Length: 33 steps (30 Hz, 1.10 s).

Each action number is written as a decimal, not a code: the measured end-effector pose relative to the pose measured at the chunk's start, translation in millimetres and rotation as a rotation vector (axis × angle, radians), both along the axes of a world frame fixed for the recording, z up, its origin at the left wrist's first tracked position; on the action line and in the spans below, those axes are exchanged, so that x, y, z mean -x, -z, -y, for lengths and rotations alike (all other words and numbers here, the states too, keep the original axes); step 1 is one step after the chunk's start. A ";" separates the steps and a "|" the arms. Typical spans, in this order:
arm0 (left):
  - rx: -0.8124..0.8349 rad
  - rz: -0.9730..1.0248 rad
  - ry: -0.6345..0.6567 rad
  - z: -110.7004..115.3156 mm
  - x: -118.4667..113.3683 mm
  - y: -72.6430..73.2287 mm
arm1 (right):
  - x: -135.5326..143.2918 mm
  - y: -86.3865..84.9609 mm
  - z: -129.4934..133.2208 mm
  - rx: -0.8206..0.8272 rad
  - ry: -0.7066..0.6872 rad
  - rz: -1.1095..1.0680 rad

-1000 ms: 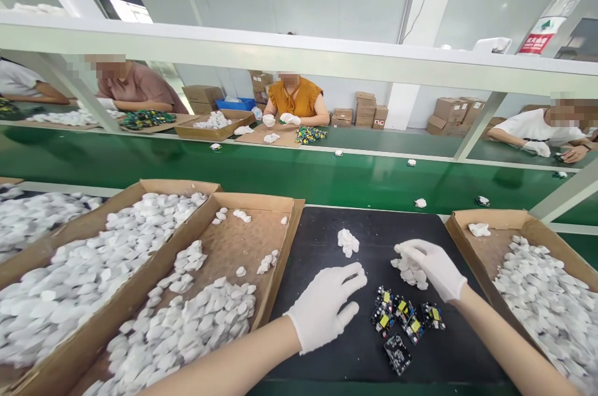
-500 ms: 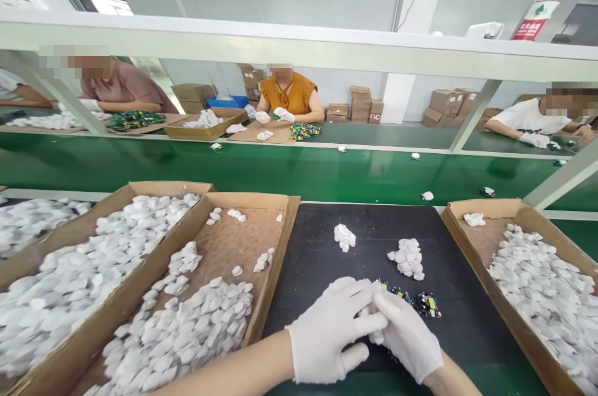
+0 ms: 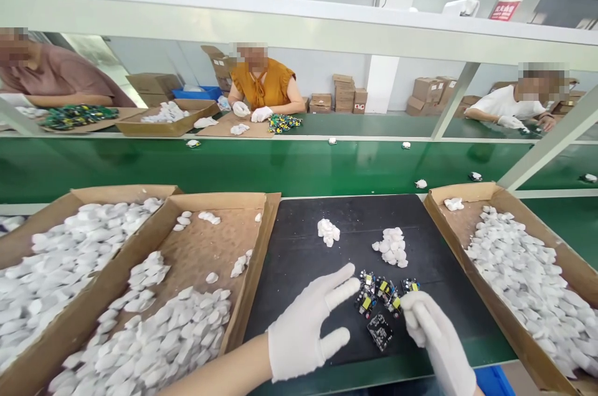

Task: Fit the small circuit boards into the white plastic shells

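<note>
While left hand [image 3: 311, 324] spreads, right [image 3: 432, 327] nears circuit boards [image 3: 380, 296].

Black tabletop [image 3: 299, 246], approx. centre. On it: small white pile [image 3: 328, 232] toward far edge, bigger white pile [image 3: 392, 248] to the R, well apart. Nearer edge: cluster of PCBs [image 3: 379, 294] w/ yellow comps, plus 1 dark board [image 3: 380, 332] just below. Cardboard trays w/ white pcs flank it, L [image 3: 261, 240] & R [image 3: 448, 231].

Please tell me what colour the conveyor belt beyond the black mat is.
The conveyor belt is green, and it shows best in the head view.
</note>
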<state>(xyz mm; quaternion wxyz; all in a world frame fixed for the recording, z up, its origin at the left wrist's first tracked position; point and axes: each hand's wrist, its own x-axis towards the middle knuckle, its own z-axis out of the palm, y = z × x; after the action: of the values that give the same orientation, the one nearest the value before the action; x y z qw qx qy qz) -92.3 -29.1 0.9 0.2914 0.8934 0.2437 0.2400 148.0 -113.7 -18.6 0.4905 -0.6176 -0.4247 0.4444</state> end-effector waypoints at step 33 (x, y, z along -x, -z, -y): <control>0.200 0.539 -0.640 -25.6 0.5 -11.2 | 99.8 -50.1 -105.2 -0.150 -0.475 -0.013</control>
<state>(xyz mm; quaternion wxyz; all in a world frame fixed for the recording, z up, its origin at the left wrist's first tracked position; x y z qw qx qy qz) -92.8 -3.6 12.1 0.3405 0.6455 0.4457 0.5184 48.2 -8.5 31.5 0.4193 -0.4595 -0.5867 0.5185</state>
